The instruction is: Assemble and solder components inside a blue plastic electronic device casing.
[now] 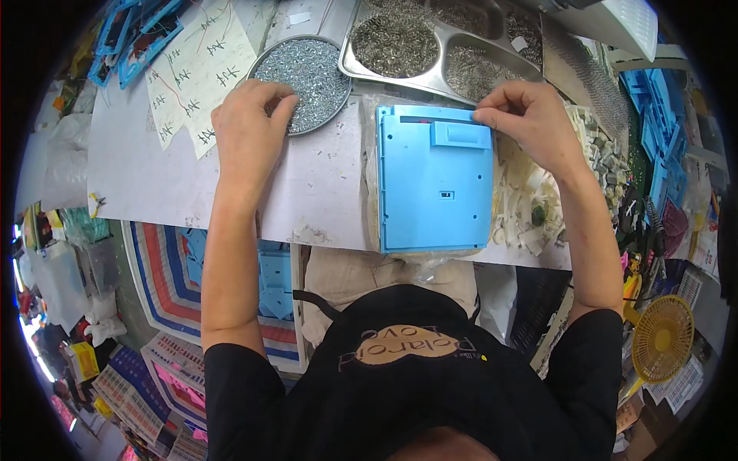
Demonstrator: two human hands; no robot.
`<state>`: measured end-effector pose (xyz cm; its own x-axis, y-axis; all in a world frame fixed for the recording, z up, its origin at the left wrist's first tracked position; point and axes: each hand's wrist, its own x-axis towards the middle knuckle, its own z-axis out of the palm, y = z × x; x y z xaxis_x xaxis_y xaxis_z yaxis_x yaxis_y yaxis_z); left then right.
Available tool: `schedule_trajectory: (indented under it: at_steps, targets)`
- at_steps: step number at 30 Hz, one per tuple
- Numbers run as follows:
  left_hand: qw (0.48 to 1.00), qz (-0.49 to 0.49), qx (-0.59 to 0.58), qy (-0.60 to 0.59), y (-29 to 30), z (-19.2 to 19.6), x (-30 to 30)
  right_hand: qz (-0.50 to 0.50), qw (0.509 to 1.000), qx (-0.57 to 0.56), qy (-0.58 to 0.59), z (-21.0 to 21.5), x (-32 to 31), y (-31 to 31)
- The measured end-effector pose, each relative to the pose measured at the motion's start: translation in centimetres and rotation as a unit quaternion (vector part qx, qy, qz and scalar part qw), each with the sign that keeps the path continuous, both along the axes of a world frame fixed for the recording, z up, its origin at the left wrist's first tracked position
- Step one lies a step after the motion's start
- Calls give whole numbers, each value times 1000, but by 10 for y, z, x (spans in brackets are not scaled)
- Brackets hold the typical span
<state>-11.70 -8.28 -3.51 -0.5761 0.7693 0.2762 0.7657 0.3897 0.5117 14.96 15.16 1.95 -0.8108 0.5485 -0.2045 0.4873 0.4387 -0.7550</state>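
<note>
At the near edge of the white surface [154, 184], just in front of the person's dark shirt, lies a flat light-blue plastic panel [436, 184], its bottom edge slightly overhanging the edge. It rests face down on a clear plastic bag, showing a raised rectangular tab near its top and a small slot near the middle. To its right, touching the bag, spreads a heap of small cream-coloured plastic pieces [538, 200].

The right hand [526, 115] is at the panel's far right corner. Its fingers [492, 117] are curled and pinched on the top edge of the panel, just beside the raised tab, so the panel extends from the fingertips down toward the person.

The left hand [247, 127] is well apart from the panel, to its left. Its fingers [280, 107] are bent over the near rim of a round metal pan of small silvery screws [307, 73], fingertips down among the screws; whether they grasp any cannot be told.

Farther off, beyond the panel, sits a divided steel tray [438, 46] with several compartments of darker small metal parts. To the left of the round pan lie sheets of paper with handwritten marks [196, 69], and beyond those, at the far left corner, a pile of blue plastic frames [134, 34]. More blue parts are stacked at the far right [653, 115].
</note>
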Motion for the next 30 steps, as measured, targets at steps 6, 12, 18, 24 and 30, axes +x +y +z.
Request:
schedule_trajectory:
  at_steps: [6, 12, 18, 24, 30]
  targets:
    - [996, 7, 7, 92, 6, 11, 13, 6, 1000, -28, -8, -1, -5, 7]
    - [973, -188, 94, 100, 39, 29, 112, 24, 998, -52, -11, -4, -3, 13]
    - [948, -303, 96, 27, 54, 32, 150, 15, 993, -97, 59, -14, 8, 11]
    - [952, -289, 86, 54, 54, 30, 152, -3, 996, -44, 78, 3, 25, 11]
    - [961, -261, 88, 26, 37, 47, 119, 9, 995, 29, 93, 16, 23, 5]
